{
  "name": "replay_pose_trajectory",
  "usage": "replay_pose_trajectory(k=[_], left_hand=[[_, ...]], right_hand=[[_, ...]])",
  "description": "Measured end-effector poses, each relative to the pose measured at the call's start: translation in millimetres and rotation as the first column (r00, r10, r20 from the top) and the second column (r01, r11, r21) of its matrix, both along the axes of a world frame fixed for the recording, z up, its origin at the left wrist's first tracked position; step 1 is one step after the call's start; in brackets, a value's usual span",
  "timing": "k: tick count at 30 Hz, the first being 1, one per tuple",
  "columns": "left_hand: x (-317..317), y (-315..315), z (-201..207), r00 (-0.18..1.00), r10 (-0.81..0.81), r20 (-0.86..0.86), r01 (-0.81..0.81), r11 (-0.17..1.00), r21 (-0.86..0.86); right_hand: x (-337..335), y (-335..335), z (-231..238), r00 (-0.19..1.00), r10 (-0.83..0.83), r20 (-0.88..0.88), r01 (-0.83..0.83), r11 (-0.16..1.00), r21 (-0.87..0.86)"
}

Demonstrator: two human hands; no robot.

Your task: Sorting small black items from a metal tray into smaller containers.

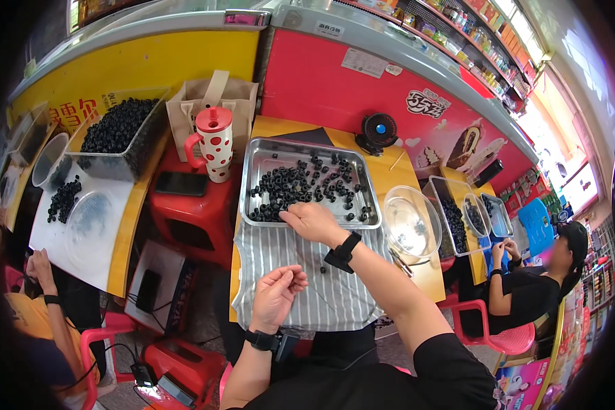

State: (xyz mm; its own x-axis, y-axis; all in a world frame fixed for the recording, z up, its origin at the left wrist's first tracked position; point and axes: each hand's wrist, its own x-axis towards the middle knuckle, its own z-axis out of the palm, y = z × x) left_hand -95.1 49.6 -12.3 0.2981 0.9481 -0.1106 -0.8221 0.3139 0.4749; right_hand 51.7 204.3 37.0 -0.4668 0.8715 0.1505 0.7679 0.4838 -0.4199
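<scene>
A shallow metal tray (312,145) stands in front of me with many small black ring-like pieces (283,184) spread in it. My right hand (313,222) reaches over its near rim, fingers pinched together among the pieces; what they hold, if anything, is too small to tell. Lower and to the left, my left hand (275,295) is raised above a grey striped cloth (348,290) with thumb and fingertips brought together. Any item between them does not show. One loose black piece (322,270) lies on the cloth, between my hands.
Right of the tray are a round clear tub (411,225) and metal tools (401,264). A black fan (377,133) stands behind. At left, a dotted tumbler (215,143) and phone (181,183) rest on a red stool (191,219). People sit at both sides.
</scene>
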Motion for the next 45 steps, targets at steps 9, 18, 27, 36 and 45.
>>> replay_pose_trajectory(k=[9, 18, 27, 36, 45], left_hand=[[2, 0, -3, 1.0, -0.009, -0.006, 0.009, 1.0, 0.001], [0, 0, 0, 1.0, -0.009, -0.022, 0.01, 1.0, 0.015], [3, -4, -4, 0.997, -0.009, -0.071, 0.014, 0.997, 0.08], [3, -3, -8, 0.993, 0.004, -0.114, 0.009, 0.994, 0.112], [3, 2, -12, 0.988, 0.0, -0.155, 0.028, 0.984, 0.177]], right_hand=[[6, 0, 13, 0.992, -0.097, -0.084, 0.097, 0.995, 0.001], [45, -74, 24, 0.987, -0.124, -0.1, 0.115, 0.989, -0.093], [48, -89, -3, 0.971, 0.026, -0.238, -0.017, 0.999, 0.038], [98, -135, 6, 0.914, -0.17, -0.369, 0.164, 0.985, -0.047], [100, -219, -19, 0.786, -0.318, -0.531, 0.339, 0.939, -0.061]])
